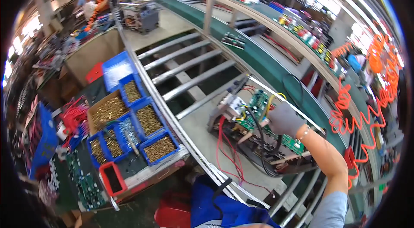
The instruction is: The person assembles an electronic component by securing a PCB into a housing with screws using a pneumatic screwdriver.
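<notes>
The right grip, in matt grey glove fabric, curled over an oblong electronic unit; its fingertips were hidden, so whether it clasped anything could not be told. The unit, with green boards, lay beneath it, long axis slanting from upper left to lower right. Thin red wires trailed left of the grip; smooth metal rollers stretched farther upper-left.

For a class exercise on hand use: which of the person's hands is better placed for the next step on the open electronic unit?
The right, most likely: the gloved right hand is at the open electronic unit, beside its green circuit board, while the left hand is not in view.
</notes>
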